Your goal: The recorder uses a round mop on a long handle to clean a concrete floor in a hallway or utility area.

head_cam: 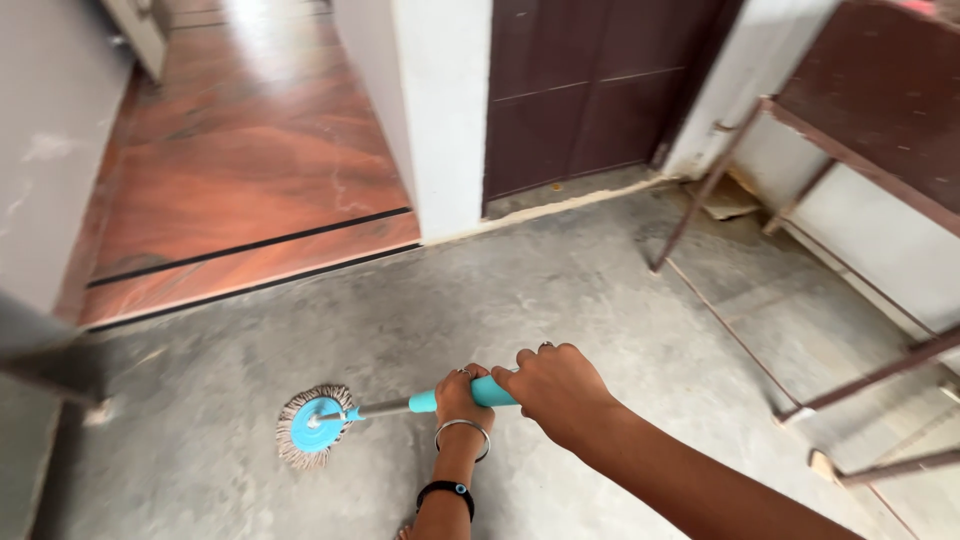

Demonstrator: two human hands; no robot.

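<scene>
Both your hands are on the mop handle: left hand wrapped tight around the teal grip, right hand closed over it just to the right. Mop head, round with a blue disc, sits on the grey concrete floor, left of your hands. Metal frame stands far right.

Single head-worn view looks down, close over the hands, onto grey floor
</scene>
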